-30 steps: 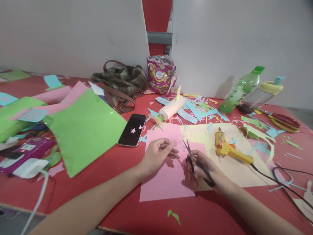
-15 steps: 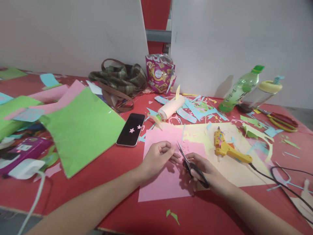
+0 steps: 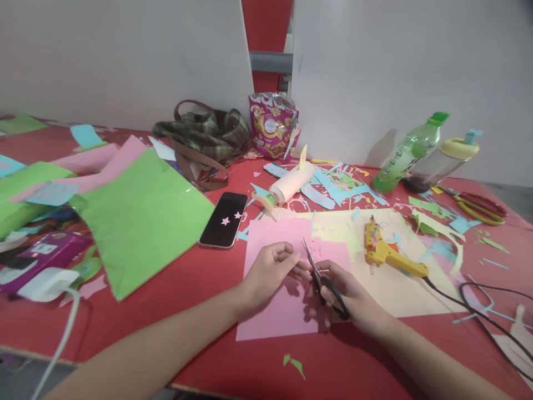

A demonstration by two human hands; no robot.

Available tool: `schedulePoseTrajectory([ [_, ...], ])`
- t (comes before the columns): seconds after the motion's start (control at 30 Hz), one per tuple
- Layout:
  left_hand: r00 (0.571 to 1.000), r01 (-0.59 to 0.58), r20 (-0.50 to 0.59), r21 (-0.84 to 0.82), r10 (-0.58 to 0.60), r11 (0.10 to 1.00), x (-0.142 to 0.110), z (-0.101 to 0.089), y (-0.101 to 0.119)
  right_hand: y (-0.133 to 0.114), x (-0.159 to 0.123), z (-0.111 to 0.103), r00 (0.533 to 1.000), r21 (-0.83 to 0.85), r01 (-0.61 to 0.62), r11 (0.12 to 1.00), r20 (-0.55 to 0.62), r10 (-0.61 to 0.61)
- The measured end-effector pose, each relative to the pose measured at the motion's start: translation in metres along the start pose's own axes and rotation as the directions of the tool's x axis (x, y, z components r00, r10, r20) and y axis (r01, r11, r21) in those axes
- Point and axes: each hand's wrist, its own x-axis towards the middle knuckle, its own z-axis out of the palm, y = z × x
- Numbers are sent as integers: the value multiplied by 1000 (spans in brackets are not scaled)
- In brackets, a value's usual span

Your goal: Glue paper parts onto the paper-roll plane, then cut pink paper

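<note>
My right hand (image 3: pixel 339 289) grips black-handled scissors (image 3: pixel 337 300), their blades pointing up and away from me with the tips a little apart. Close to the blades is my left hand (image 3: pixel 275 269), thumb and fingers drawn together; any small piece between them is too small to make out. Beneath both hands lies a pink paper sheet (image 3: pixel 262 319), with tiny pink scraps near the scissor tips. Two small pink stars (image 3: pixel 225 221) rest on the dark phone (image 3: pixel 220 230) left of my hands.
A yellow glue gun (image 3: pixel 391 258) lies on cream paper to the right, its cord trailing off. Green sheets (image 3: pixel 154 222) cover the left. Farther back are a paper-wrapped roll (image 3: pixel 293 182), a snack bag (image 3: pixel 272 125), a plaid bag (image 3: pixel 208 133), a green bottle (image 3: pixel 410 153) and red-and-yellow scissors (image 3: pixel 478 206).
My right hand and the scissors have shifted very slightly left, closer to the left fingers. The rest stays in place apart from a slight camera shift.
</note>
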Motion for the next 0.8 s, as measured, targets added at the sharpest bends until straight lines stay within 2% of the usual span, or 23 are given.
schedulePoseTrajectory([
  [0.47,999,15,41,-19,-14,1000,8,-8,2,-2,0,4,1000,-12,19,1000,-17,-19],
  [0.67,982,-17,189,71,3,997,14,-21,6,-3,2,5,999,-35,27,999,-18,-28],
  [0.8,969,4,244,153,-42,988,17,-28,14,-2,1,4,1000,-50,19,999,6,-19],
])
